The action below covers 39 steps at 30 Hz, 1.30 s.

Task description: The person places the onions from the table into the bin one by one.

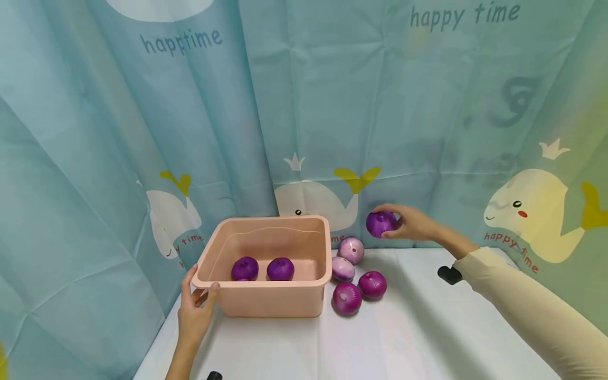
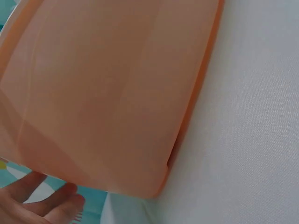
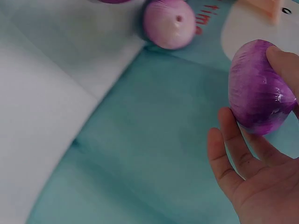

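A purple onion (image 1: 380, 224) is held up in the air by my right hand (image 1: 412, 224), thumb on one side and fingers on the other. The right wrist view shows the same onion (image 3: 258, 88) with its glossy skin, some fingers spread below it. My left hand (image 1: 196, 310) grips the front left corner of a pink plastic basin (image 1: 271, 299) at its rim. In the left wrist view the fingers (image 2: 65, 205) lie against the basin's outer side. Inside the basin are a dark purple onion (image 1: 245, 268) on the left and another onion (image 1: 281, 269) beside it; their undersides are hidden.
Right of the basin several onions lie close together on the white table (image 1: 380, 343): a pale onion (image 1: 351, 250), a pale onion on its side (image 1: 342, 269), and reddish-purple onions (image 1: 347, 298). A blue whale-print curtain (image 1: 323, 105) hangs behind the table.
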Available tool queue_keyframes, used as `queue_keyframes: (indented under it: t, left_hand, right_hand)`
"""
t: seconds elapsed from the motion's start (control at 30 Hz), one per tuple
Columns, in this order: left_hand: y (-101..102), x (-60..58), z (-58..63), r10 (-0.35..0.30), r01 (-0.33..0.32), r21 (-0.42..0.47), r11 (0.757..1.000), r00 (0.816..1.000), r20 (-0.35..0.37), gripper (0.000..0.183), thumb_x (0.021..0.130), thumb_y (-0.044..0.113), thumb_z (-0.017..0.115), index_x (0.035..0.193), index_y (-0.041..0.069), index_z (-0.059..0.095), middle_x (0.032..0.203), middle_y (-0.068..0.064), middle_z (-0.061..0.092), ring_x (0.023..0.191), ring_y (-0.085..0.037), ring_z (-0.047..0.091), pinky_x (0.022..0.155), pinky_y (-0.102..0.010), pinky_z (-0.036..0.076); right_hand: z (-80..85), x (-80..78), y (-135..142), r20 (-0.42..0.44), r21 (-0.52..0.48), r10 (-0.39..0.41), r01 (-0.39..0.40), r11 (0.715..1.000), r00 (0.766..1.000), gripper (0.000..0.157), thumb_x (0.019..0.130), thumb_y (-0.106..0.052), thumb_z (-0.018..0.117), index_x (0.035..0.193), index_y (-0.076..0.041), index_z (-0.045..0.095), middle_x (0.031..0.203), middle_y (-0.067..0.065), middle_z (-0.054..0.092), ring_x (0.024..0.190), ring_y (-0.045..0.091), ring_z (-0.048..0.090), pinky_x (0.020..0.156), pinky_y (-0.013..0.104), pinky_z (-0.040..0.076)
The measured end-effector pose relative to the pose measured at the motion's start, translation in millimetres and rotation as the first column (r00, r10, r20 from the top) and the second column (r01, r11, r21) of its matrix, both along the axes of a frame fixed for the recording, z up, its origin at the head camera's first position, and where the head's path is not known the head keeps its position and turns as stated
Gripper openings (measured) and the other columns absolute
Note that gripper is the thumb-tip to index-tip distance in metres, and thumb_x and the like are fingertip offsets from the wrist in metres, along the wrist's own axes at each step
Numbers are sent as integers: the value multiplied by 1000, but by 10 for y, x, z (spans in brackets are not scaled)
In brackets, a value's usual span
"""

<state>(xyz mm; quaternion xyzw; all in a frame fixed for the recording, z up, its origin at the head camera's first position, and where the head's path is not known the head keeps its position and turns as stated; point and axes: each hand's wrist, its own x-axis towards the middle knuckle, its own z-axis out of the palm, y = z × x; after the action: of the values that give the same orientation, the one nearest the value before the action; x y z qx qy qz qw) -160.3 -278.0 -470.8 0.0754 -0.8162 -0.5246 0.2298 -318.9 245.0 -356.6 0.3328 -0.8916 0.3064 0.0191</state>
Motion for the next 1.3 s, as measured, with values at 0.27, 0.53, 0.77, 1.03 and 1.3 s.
queue_keyframes:
  t: [0.27, 0.53, 0.77, 1.03, 1.3]
  left_hand:
    - [17, 18, 38, -42, 37, 115, 993, 998, 41, 71, 104, 28, 63, 163, 31, 23, 165, -9, 29, 121, -10, 58, 81, -7, 50]
    - [29, 19, 42, -43, 35, 127, 991, 997, 66, 71, 104, 30, 63, 162, 29, 22, 163, -17, 31, 109, -16, 63, 77, -16, 56]
    - [33, 12, 36, -41, 31, 145, 989, 997, 67, 72, 103, 32, 64, 162, 31, 24, 163, -19, 32, 92, 11, 59, 75, -15, 56]
    - [45, 23, 34, -44, 36, 155, 987, 998, 47, 71, 103, 28, 64, 162, 29, 24, 159, -26, 36, 91, 9, 60, 75, -14, 56]
    - [28, -3, -9, -36, 31, 165, 986, 999, 32, 70, 103, 26, 65, 161, 29, 26, 158, -24, 38, 90, 13, 59, 75, -12, 54]
  right_hand:
    - [379, 17, -2, -41, 25, -40, 41, 999, 998, 61, 86, -17, 85, 141, -13, 58, 134, 20, 60, 88, 22, 72, 79, 43, 60]
    - [578, 15, -32, -75, 26, -56, 58, 998, 996, 63, 87, -20, 85, 143, -14, 56, 137, 20, 59, 91, 26, 72, 80, 45, 61]
    - [645, 38, -62, -63, 33, -84, 87, 996, 994, 62, 87, -22, 85, 143, -16, 57, 137, 19, 60, 94, 26, 72, 81, 46, 60]
    - [694, 11, -146, -80, 40, -55, 58, 997, 995, 62, 88, -23, 84, 143, -13, 57, 138, 21, 59, 93, 26, 72, 82, 47, 59]
    - [752, -23, -342, -77, 63, -42, 47, 997, 996, 62, 87, -23, 85, 142, -16, 59, 139, 18, 60, 93, 25, 73, 85, 50, 57]
